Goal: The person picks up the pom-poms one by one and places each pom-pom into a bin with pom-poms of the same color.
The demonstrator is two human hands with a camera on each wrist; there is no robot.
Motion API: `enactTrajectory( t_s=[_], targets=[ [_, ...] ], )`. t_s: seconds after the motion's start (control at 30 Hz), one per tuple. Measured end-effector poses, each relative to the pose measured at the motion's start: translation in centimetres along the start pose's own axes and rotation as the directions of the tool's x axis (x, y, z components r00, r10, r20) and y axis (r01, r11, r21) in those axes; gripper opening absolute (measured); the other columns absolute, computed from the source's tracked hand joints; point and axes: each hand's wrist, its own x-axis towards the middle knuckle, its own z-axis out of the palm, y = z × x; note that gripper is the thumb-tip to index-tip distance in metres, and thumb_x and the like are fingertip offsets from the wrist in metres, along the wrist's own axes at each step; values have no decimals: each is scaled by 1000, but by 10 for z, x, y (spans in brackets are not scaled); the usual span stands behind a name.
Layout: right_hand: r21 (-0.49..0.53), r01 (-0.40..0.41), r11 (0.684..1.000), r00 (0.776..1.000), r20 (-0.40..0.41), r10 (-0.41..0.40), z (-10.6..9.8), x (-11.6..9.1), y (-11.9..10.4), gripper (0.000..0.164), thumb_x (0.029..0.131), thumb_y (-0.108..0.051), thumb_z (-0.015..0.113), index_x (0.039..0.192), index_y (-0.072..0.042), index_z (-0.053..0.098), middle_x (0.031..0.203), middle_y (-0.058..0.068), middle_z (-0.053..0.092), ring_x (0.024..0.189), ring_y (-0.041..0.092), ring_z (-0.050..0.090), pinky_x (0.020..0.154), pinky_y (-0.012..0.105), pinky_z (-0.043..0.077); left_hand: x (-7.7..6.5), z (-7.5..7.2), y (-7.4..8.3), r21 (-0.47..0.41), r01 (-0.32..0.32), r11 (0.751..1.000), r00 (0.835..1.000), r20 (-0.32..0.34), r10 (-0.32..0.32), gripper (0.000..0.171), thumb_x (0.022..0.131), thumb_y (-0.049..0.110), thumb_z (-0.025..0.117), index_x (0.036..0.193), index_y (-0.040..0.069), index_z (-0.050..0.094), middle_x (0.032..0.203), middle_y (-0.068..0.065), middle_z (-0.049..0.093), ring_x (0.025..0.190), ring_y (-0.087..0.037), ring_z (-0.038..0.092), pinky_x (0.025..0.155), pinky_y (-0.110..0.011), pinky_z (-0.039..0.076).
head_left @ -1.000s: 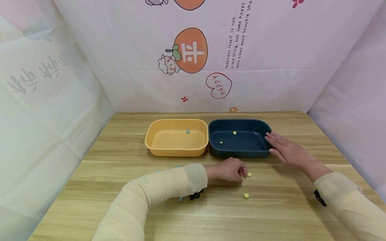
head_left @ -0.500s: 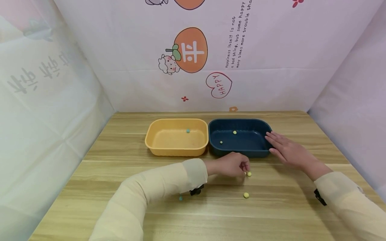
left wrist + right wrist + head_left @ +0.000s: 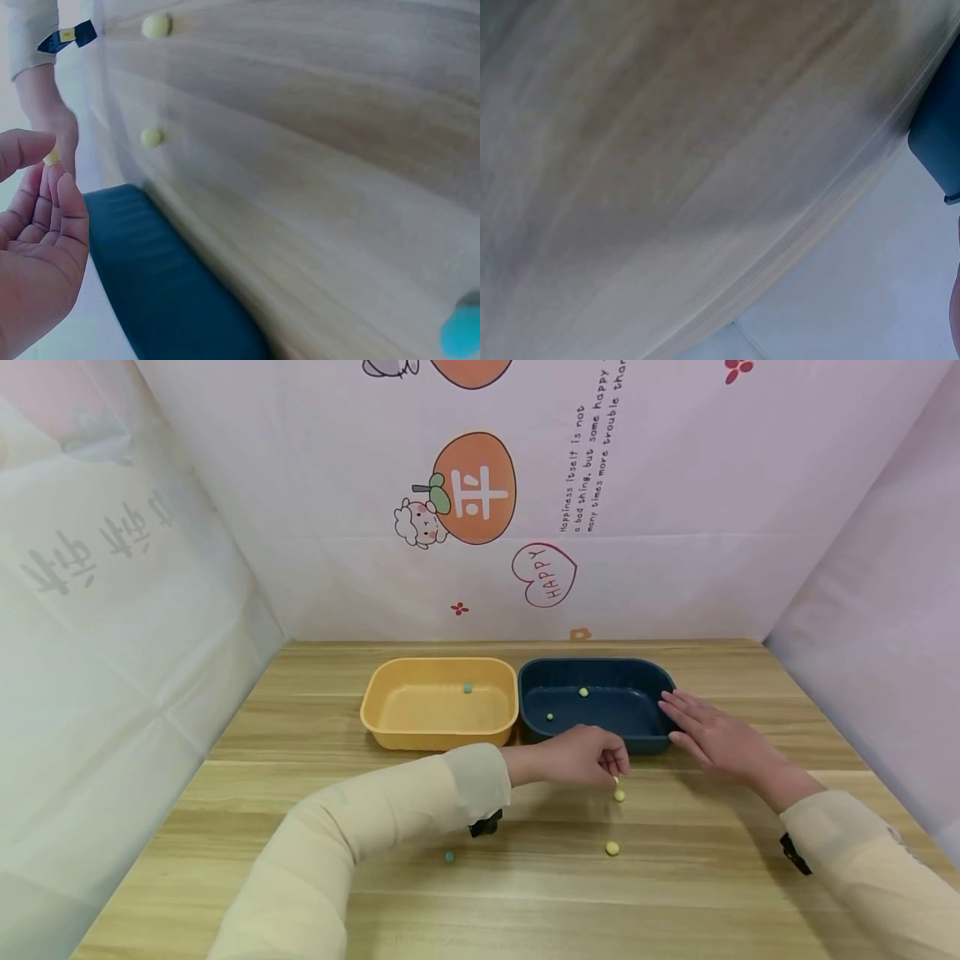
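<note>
My left hand (image 3: 577,755) pinches a small yellow ball (image 3: 52,157) between thumb and fingertips, just in front of the navy-blue bin (image 3: 615,714). Part of that bin's near rim is hidden behind this hand. Straight fingers of my right hand (image 3: 718,737) touch the bin's right end. Inside the bin lie a yellow ball (image 3: 583,692) and a smaller yellow ball (image 3: 550,717). On the table, a loose yellow ball (image 3: 619,796) sits just below my left fingertips, and a larger yellow ball (image 3: 612,848) lies nearer the front.
Directly left of the navy bin stands a yellow bin (image 3: 412,714) holding one blue ball (image 3: 467,687). Another blue ball (image 3: 450,857) rests on the wooden table (image 3: 570,918) near my left forearm. A printed white cloth (image 3: 337,585) hangs behind the table and at its sides.
My left hand has risen from the tabletop with a yellow ball and shifted slightly right and toward the navy bin. My right hand has stayed at the bin's right end.
</note>
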Motion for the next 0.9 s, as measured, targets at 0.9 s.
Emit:
enactTrajectory(
  t_s=[0.9],
  targets=[
    [14, 9, 1000, 1000, -7, -9, 1, 0, 2, 50, 101, -23, 53, 140, 9, 45, 142, 29, 42, 133, 43, 38, 117, 29, 11, 21, -42, -17, -155, -32, 987, 950, -311, -18, 17, 87, 5, 73, 102, 1, 67, 86, 2, 62, 78, -9, 58, 70, -14, 50]
  ],
)
